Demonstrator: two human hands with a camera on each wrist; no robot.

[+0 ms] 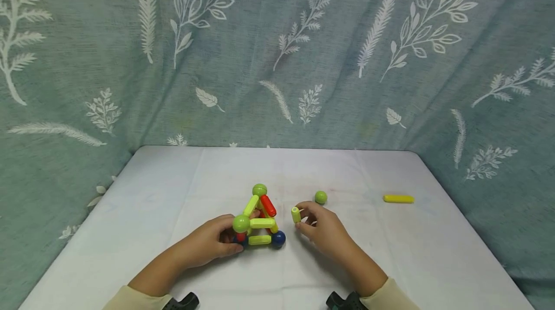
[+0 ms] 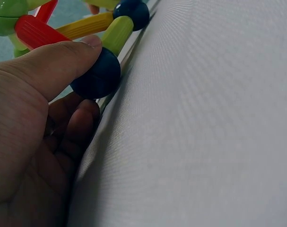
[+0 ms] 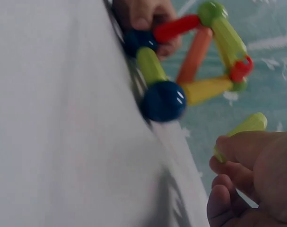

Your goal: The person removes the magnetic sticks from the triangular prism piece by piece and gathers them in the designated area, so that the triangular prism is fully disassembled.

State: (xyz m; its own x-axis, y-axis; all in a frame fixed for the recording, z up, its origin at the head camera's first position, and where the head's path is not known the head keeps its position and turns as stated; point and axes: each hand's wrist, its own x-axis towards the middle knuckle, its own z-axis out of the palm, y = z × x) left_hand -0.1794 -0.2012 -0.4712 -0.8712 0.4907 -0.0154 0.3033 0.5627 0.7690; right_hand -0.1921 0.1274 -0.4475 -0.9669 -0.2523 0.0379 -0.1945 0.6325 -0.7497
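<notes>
A frame of coloured rods and balls (image 1: 262, 223), like a magnetic stick-and-ball toy, stands on the table at the middle. It has green balls above and dark blue balls at its base. My left hand (image 1: 212, 238) grips its near left corner; in the left wrist view the thumb lies on a dark blue ball (image 2: 100, 78), with the fingers curled below. Just right of the frame, my right hand (image 1: 325, 229) pinches a short yellow-green rod (image 1: 296, 214) between thumb and fingers. That rod (image 3: 251, 124) is held off the frame, touching none of it.
A loose green ball (image 1: 321, 197) lies just beyond my right hand. Farther right is a yellow rod (image 1: 398, 199) lying flat. The white-covered table (image 1: 347, 170) meets a green leaf-patterned cloth (image 1: 243, 59) at its back edge and sides.
</notes>
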